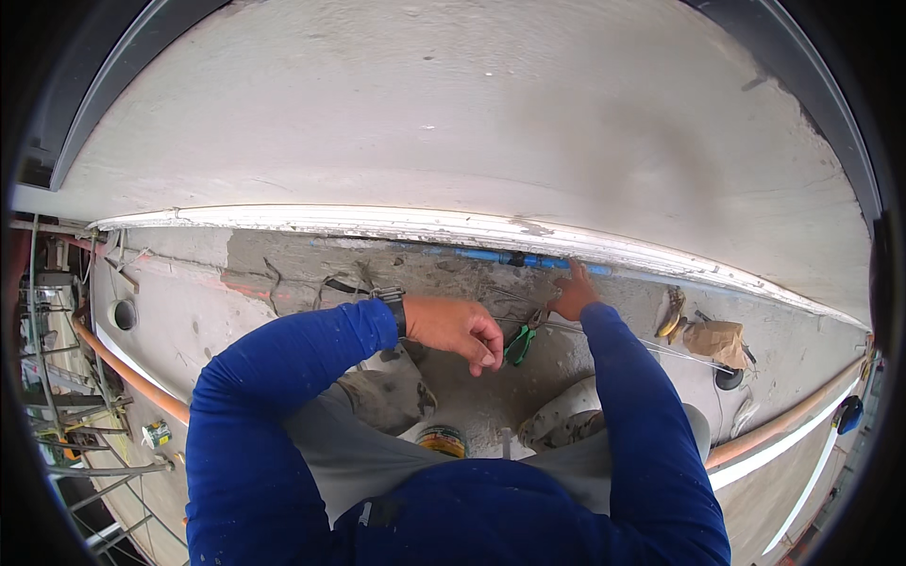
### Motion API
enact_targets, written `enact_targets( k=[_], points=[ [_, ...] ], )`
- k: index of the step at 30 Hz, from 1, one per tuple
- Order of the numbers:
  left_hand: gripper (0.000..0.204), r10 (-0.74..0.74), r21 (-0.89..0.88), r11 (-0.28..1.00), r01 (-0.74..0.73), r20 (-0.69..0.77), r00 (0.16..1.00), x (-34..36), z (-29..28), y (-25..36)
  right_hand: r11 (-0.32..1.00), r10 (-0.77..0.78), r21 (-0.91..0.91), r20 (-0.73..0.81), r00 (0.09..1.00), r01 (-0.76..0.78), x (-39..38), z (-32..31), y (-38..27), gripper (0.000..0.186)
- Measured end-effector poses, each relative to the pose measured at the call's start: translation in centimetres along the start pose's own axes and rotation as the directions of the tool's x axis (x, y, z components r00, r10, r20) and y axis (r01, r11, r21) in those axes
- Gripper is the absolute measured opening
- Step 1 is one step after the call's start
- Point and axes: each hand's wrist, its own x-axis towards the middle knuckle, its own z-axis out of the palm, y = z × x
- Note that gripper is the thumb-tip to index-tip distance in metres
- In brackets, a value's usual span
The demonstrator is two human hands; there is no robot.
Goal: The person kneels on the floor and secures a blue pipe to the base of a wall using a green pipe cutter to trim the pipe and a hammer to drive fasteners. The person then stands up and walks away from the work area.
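The fingers [486, 351] of the left hand [458, 328] are curled in and pressed together at the tips, apparently pinching the thin grey wire [566, 330] that runs off toward 3 o'clock; the wire is too fine to be sure of the exact grip. The right hand [573, 294], up at about 1 o'clock from the left, has its fingers spread and laid against the blue pipe [510, 257], which lies in the rough chased groove along the foot of the pale wall [472, 113]. Whether those fingers close on anything I cannot tell.

Green-handled pliers [521, 343] lie just beside the left hand, between the two hands, on the dusty concrete ledge [236, 311]. A small tin [442, 440] sits at 6 o'clock between the knees, and a crumpled brown paper bag [715, 338] lies well off at 3 o'clock. An orange pipe [123, 368] curves along the ledge's outer edge at 9 o'clock.

To do this well, I judge the wire wants keeping taut from the left hand while the right steadies the pipe flat in its groove, so that any tie seats snug and not slack. The pliers are near enough to take up without letting go of the pipe. Kneeling close to the ledge's outer edge, weight should stay toward the wall.
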Motion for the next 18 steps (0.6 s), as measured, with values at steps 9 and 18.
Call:
enact_targets(
  k=[9,18],
  points=[
    [0.036,-0.532,0.565,0.543,0.621,-0.341,0.775,6.2,-3.7,-13.8,1.000,-0.010,-0.002,0.011,1.000,0.010,0.5,-0.3,1.1,0.075],
    [0.041,-0.360,0.842,0.193,0.503,-0.416,0.835,3.2,-9.8,-25.8,1.000,-0.002,-0.026,0.000,1.000,0.001,0.2,-0.8,0.2,0.070]
  ],
)
